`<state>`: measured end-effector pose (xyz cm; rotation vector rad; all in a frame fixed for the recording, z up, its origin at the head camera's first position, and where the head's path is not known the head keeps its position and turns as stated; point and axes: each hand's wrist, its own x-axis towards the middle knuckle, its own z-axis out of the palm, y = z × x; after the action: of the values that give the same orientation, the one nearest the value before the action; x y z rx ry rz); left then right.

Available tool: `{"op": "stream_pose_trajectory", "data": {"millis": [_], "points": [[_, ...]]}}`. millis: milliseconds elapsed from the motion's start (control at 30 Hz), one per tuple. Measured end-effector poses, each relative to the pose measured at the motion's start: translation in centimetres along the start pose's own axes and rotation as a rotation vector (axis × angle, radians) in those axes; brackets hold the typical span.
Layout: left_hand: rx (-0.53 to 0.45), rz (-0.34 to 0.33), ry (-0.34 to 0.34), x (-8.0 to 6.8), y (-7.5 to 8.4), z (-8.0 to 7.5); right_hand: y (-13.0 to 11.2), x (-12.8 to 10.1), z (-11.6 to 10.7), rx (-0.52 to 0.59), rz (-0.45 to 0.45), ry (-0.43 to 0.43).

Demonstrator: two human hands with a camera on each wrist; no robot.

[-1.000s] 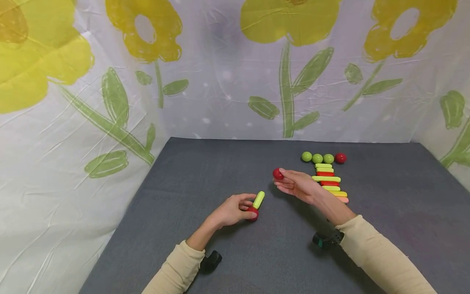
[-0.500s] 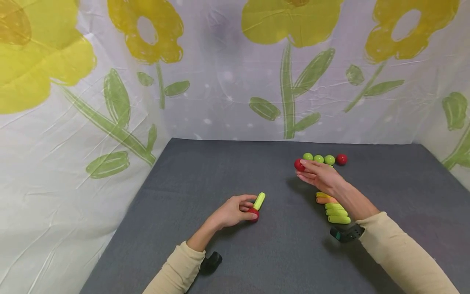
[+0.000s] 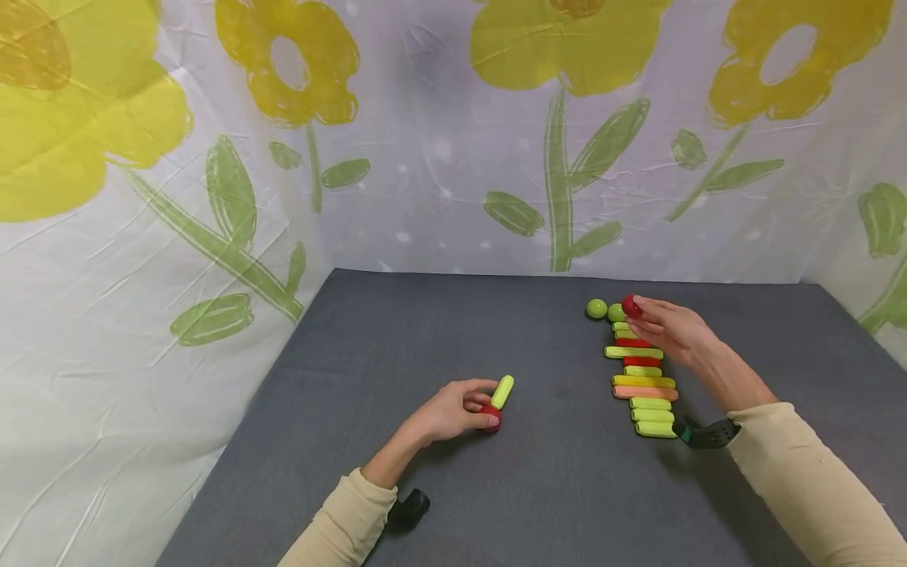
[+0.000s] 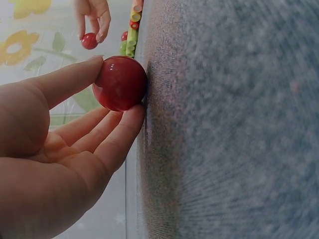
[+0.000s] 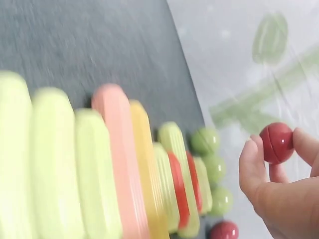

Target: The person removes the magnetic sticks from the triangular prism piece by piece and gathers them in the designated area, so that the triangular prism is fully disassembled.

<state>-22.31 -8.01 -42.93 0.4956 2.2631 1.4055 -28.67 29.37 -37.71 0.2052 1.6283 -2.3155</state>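
Observation:
My left hand pinches a shiny red ball between thumb and fingers, low at the dark tabletop. A yellow-green ridged stick lies just beyond that ball, near the fingertips. Over on the right, my right hand holds a second red ball by its fingertips, raised above a row of green balls. One more red ball ends that row, hidden behind the right hand in the head view. Below the row runs a column of sticks, with a salmon-pink stick among them.
The column also has yellow-green, red and yellow sticks lying side by side. A dark grey cloth covers the table. Behind it hangs a white sheet with printed yellow flowers. Each wrist wears a black strap.
My right hand has carried its red ball rightward and away from me, from left of the column to over the green row. My left hand has stayed in place with its ball.

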Motion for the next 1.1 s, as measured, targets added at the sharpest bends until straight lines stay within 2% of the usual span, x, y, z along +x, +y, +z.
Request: {"op": "stream_pose_trajectory", "data": {"millis": [333, 500, 733, 933, 1100], "points": [[-0.006, 0.014, -0.003, 0.0, -0.1, 0.0, -0.8, 0.5, -3.1, -0.03, 0.012, 0.104], [-0.016, 0.016, -0.003, 0.0, -0.2, 0.0, -0.8, 1.0, -4.4, -0.078, -0.019, 0.163], [-0.022, 0.014, -0.002, 0.1, -0.3, 0.0, -0.8, 1.9, -6.5, -0.077, -0.045, 0.302], [-0.025, 0.003, 0.002, 0.0, -0.3, 0.0, -1.0, 2.5, -7.8, -0.071, -0.064, 0.349], [-0.026, 0.001, 0.001, 0.1, -0.3, 0.0, -0.8, 3.2, -8.5, -0.068, -0.04, 0.393]]}}
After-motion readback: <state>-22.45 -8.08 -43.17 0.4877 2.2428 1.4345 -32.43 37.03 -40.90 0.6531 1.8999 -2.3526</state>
